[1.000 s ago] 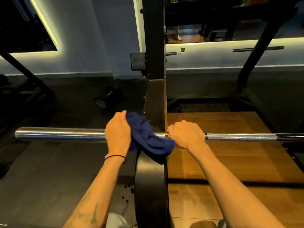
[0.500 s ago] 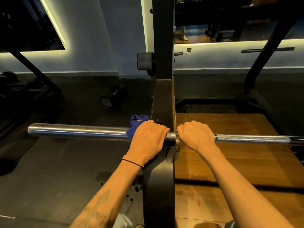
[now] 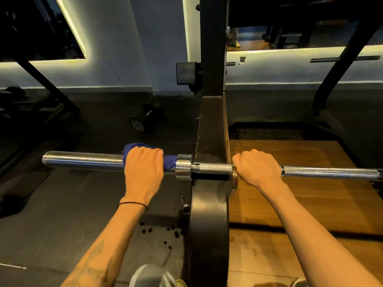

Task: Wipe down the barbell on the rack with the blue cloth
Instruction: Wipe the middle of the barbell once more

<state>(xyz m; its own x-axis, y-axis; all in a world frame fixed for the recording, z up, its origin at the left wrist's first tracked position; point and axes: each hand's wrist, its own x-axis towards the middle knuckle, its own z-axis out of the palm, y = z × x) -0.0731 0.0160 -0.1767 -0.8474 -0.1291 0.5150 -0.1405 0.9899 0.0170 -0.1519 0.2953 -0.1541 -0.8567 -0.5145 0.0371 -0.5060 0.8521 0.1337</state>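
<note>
Head view: blue cloth [image 3: 132,147] wrapped on barbell [image 3: 83,160] sleeve beside the collar, under left hand [image 3: 143,170] (clenched around cloth and sleeve); right hand [image 3: 257,169] grasping knurled shaft beside rack upright [image 3: 211,129].

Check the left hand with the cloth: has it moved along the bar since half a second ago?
Yes. The left hand, gripping the blue cloth, slid leftward along the barbell, away from the rack upright, exposing the collar.

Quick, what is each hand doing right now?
Left hand: fingers curled round the blue cloth, wrapped on the barbell sleeve.
Right hand: fingers curled round the bare barbell, beside the rack.
</note>
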